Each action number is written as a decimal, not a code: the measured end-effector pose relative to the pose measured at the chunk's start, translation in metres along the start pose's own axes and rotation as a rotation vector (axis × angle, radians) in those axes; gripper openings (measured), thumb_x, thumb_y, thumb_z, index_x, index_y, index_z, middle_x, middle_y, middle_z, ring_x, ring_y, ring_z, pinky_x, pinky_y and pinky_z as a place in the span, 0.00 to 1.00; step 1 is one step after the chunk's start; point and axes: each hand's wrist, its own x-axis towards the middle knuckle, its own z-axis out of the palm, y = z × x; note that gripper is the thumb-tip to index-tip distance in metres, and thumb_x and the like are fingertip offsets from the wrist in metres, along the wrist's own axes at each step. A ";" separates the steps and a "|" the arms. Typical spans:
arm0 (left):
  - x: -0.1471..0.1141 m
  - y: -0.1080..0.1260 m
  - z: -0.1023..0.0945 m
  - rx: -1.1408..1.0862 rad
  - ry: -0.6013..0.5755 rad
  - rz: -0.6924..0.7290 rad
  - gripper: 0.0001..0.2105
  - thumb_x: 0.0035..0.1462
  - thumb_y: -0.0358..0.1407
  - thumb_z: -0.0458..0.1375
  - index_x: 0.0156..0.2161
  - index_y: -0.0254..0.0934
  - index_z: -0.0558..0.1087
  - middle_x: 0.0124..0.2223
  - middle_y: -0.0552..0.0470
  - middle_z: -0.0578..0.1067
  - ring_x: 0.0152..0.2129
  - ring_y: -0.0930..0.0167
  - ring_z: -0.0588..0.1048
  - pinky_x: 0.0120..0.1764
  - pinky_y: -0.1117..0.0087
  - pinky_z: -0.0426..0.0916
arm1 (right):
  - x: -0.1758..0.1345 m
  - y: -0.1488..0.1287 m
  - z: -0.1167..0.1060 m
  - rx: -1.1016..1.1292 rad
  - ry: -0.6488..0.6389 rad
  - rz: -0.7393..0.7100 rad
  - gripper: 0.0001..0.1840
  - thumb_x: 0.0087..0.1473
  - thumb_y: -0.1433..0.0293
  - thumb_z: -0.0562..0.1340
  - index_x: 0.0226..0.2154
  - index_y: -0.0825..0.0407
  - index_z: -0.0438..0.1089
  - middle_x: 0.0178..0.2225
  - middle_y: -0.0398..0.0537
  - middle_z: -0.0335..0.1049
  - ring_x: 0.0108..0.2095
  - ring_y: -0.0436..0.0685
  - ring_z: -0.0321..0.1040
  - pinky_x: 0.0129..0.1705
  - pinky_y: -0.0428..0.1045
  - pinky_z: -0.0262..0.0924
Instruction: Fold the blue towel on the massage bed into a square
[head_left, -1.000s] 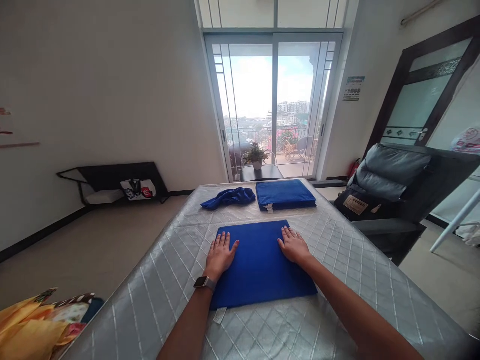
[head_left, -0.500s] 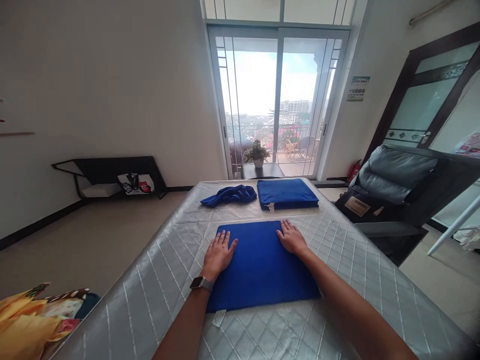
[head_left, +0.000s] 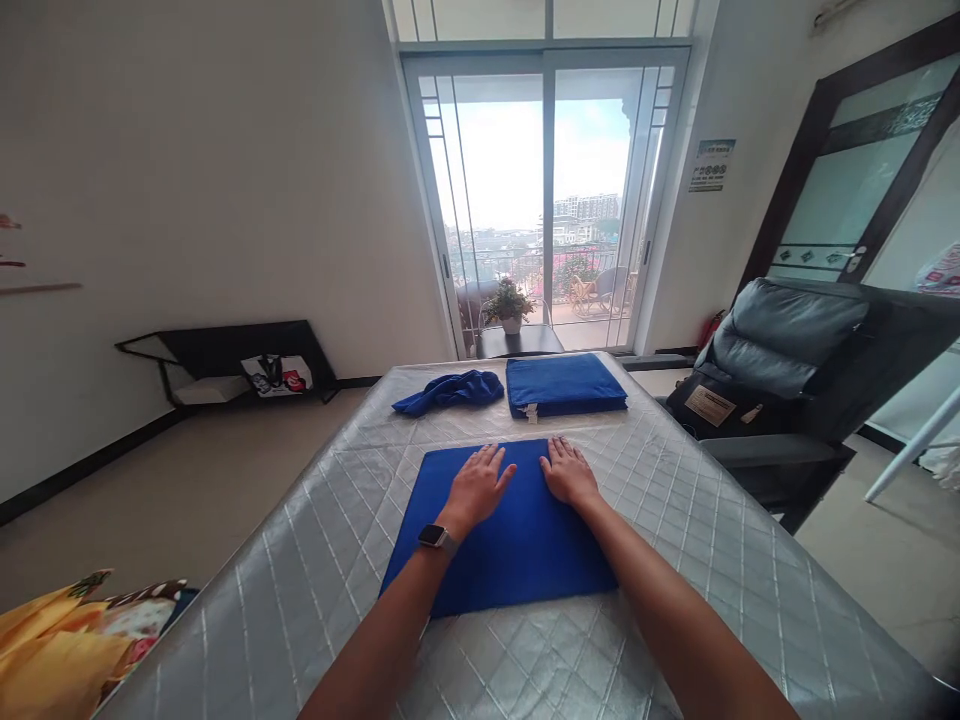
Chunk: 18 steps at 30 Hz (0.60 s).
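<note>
A flat blue folded cloth lies in front of me on the silver quilted mattress. My left hand rests on its upper middle, fingers stretched out and pointing away from me. Over the cloth's far right corner lies my right hand, also flat with fingers extended. Beyond the hands sit a neat stack of folded blue fabric with a white tag, and to its left a crumpled blue cloth. A watch is on my left wrist.
A dark recliner holding a black bag stands at the right. A potted plant is on a small table by the sliding glass door. Yellow patterned fabric is at lower left; a black rack leans near the wall.
My left hand has slid rightward from the cloth's left edge to its upper middle. My right hand stays near the far right corner. The view has shifted slightly.
</note>
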 end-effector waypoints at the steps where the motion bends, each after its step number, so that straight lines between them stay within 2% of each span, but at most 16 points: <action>1: 0.011 0.021 0.005 -0.021 -0.018 0.031 0.30 0.70 0.52 0.38 0.64 0.34 0.64 0.67 0.40 0.65 0.66 0.62 0.60 0.66 0.58 0.55 | -0.001 0.000 -0.001 -0.011 -0.003 -0.002 0.35 0.68 0.59 0.41 0.71 0.61 0.45 0.73 0.53 0.39 0.72 0.57 0.34 0.70 0.55 0.31; 3: 0.029 0.055 0.016 -0.071 -0.065 0.051 0.31 0.71 0.51 0.36 0.65 0.34 0.63 0.68 0.41 0.64 0.66 0.63 0.59 0.66 0.59 0.54 | -0.002 0.002 -0.001 -0.042 -0.024 -0.018 0.34 0.67 0.62 0.42 0.71 0.59 0.44 0.73 0.52 0.38 0.72 0.56 0.33 0.70 0.54 0.31; 5: 0.042 0.076 0.027 -0.112 -0.110 0.035 0.33 0.71 0.51 0.32 0.67 0.33 0.60 0.69 0.41 0.62 0.67 0.64 0.57 0.67 0.58 0.52 | -0.002 0.004 -0.001 -0.073 -0.048 -0.044 0.34 0.66 0.65 0.44 0.71 0.59 0.43 0.73 0.50 0.35 0.72 0.56 0.32 0.70 0.54 0.31; 8: 0.048 0.079 0.039 -0.133 -0.144 -0.022 0.35 0.69 0.53 0.29 0.69 0.34 0.57 0.70 0.43 0.59 0.68 0.64 0.54 0.68 0.57 0.49 | -0.002 0.006 -0.001 -0.084 -0.042 -0.055 0.34 0.66 0.65 0.43 0.71 0.59 0.42 0.73 0.50 0.35 0.72 0.56 0.32 0.70 0.53 0.32; 12: 0.039 0.043 0.040 -0.093 -0.158 -0.076 0.35 0.68 0.55 0.29 0.70 0.38 0.56 0.71 0.46 0.56 0.69 0.63 0.51 0.69 0.54 0.46 | 0.002 0.003 0.001 -0.059 -0.014 -0.019 0.35 0.68 0.61 0.40 0.71 0.61 0.44 0.73 0.51 0.38 0.72 0.56 0.34 0.70 0.54 0.31; 18: 0.009 -0.046 0.019 0.016 -0.198 -0.254 0.37 0.68 0.56 0.30 0.71 0.34 0.53 0.73 0.44 0.52 0.70 0.61 0.48 0.69 0.53 0.43 | 0.004 0.002 0.003 -0.041 -0.022 0.000 0.36 0.67 0.59 0.39 0.71 0.60 0.44 0.73 0.50 0.37 0.72 0.55 0.32 0.70 0.53 0.29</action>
